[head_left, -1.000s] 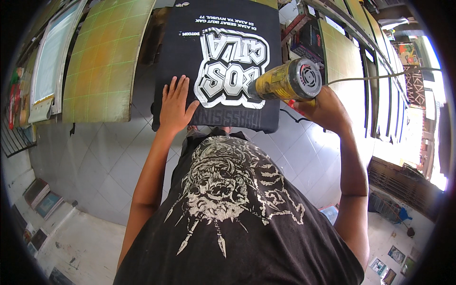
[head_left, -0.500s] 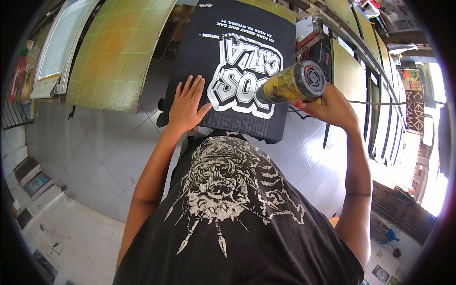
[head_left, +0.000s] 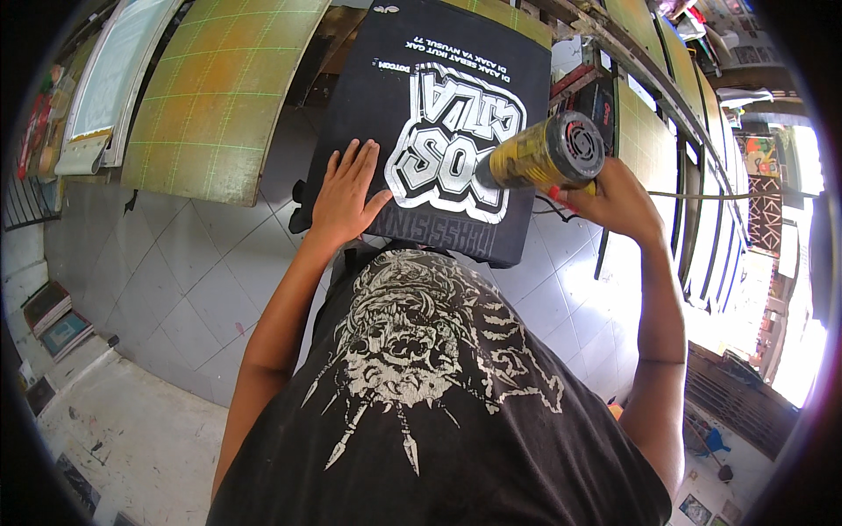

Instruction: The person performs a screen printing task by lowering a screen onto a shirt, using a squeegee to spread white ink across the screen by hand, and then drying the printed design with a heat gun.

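A yellow and black heat gun is in my right hand, whose fingers wrap round its handle. Its nozzle points left and down, just above the white printed design on a black fabric piece. That fabric lies flat over a board in front of me. My left hand rests flat on the fabric's near left part, fingers stretched out, beside the print. The heat gun's body covers part of the design's right side.
Yellowish boards with green grid lines stand left and right of the fabric. A framed screen leans at the far left. A cord runs off to the right from my right hand. Grey tiles cover the floor.
Hardly anything differs. The heat gun stays over the right part of the print, and my left hand keeps its place on the fabric. The view has shifted very slightly.
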### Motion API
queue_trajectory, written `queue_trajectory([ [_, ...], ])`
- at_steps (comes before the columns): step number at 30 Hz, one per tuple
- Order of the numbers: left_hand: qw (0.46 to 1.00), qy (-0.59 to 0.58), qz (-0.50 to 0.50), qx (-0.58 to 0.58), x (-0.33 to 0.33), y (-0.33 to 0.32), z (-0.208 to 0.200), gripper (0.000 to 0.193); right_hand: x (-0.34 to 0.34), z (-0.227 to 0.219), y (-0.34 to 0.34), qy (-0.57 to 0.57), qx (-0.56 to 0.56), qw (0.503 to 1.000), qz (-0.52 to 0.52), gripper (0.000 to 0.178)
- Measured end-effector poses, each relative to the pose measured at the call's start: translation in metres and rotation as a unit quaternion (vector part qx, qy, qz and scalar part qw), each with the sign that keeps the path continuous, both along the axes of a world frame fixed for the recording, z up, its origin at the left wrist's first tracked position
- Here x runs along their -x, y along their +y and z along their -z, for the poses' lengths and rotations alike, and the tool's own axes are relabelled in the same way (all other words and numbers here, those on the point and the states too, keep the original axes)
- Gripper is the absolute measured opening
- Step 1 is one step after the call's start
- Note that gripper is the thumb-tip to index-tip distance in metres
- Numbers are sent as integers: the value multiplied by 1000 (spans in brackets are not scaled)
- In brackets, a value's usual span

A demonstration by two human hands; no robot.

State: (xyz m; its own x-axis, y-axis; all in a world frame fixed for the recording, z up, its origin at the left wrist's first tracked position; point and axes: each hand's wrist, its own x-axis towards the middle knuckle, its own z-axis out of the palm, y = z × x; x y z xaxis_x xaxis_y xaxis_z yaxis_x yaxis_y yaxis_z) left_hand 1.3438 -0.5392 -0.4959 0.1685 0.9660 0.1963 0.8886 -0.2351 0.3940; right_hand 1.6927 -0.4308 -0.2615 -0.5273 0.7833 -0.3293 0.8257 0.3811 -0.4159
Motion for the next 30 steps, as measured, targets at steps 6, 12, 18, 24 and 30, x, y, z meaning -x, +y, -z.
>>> queue_trajectory([
  [6, 1000, -10, 1, -6, 1, -1, -2, 75, 18, 1, -7, 46, -45, 998, 6, 35],
  [12, 998, -54, -12, -23, 1, -1, 0, 74, 36, 8, 0, 31, -37, 998, -41, 34],
  [18, 977, -186, -56, -93, 7, -2, 6, 73, 64, 11, -9, 62, -29, 997, -47, 31],
  [24, 948, -262, -93, -155, 12, -7, 7, 70, 87, 13, -2, -11, -79, 994, -73, 30],
  [30, 944, -272, -93, -160, 10, -5, 8, 71, 98, 11, 12, 69, -44, 994, -68, 31],
])
